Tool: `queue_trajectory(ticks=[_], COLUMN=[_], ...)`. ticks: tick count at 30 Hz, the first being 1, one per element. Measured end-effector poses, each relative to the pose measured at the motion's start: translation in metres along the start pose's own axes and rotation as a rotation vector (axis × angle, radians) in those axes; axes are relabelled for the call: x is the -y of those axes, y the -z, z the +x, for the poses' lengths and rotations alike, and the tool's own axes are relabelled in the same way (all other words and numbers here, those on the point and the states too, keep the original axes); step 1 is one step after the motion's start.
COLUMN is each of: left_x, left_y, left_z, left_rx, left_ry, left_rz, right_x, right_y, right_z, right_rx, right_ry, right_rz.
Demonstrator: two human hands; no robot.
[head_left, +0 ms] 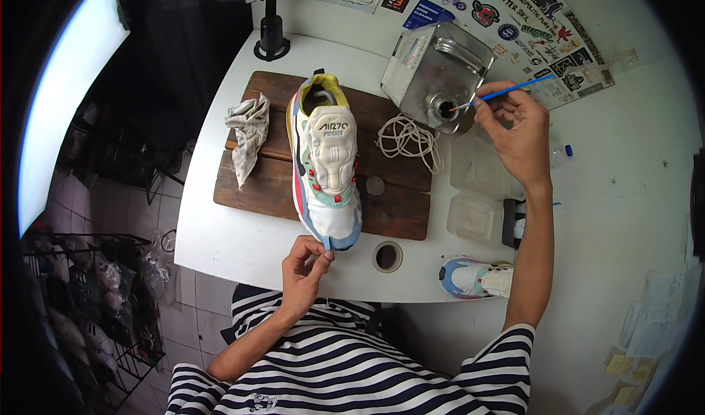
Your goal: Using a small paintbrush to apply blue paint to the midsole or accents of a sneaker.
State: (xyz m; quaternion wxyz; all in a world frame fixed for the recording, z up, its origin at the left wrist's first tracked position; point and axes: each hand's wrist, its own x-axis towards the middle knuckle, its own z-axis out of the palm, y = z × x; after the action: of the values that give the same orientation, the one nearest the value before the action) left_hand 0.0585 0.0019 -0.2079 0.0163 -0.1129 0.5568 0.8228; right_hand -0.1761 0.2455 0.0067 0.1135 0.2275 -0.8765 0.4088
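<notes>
A white sneaker (334,151) with blue, red and yellow trim lies on a dark wooden board (396,220), its toe toward me and its laces out. My left hand (301,272) pinches a narrow light-blue strip (327,243) at the toe, which seems to hang loose from the shoe. Between the fingers of my right hand (514,125) is a thin blue brush (518,88). The brush's tip is at the round mouth (443,107) of a metal can (440,70); I cannot tell how far in it reaches.
On the board lie a crumpled cloth (250,132), a bundle of cream laces (411,140) and a small round disc (375,186). A tape roll (387,256) sits near the front edge. Rightward are a clear plastic container (474,217) and another sneaker (474,277). A black stand (272,33) rises behind.
</notes>
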Motion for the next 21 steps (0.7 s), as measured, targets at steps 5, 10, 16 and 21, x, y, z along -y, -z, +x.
queue_trajectory(ticks=[5,10,16,21], left_x=[0.000,-0.001,-0.001,0.000], left_y=[0.002,0.003,0.003,0.003], left_z=[0.002,0.003,0.004,0.004], left_rx=[0.014,0.015,0.028,0.024], left_ry=[0.017,0.000,0.007,0.012], left_rz=[0.031,0.053,0.053,0.040], right_x=[-0.003,-0.002,-0.007,-0.002], right_y=[0.009,0.005,0.002,0.000], right_z=[0.003,0.007,0.012,0.012], right_rx=[0.069,0.110,0.137,0.165], right_ry=[-0.016,0.003,-0.027,-0.003], right_rz=[-0.007,-0.031,-0.111,-0.193])
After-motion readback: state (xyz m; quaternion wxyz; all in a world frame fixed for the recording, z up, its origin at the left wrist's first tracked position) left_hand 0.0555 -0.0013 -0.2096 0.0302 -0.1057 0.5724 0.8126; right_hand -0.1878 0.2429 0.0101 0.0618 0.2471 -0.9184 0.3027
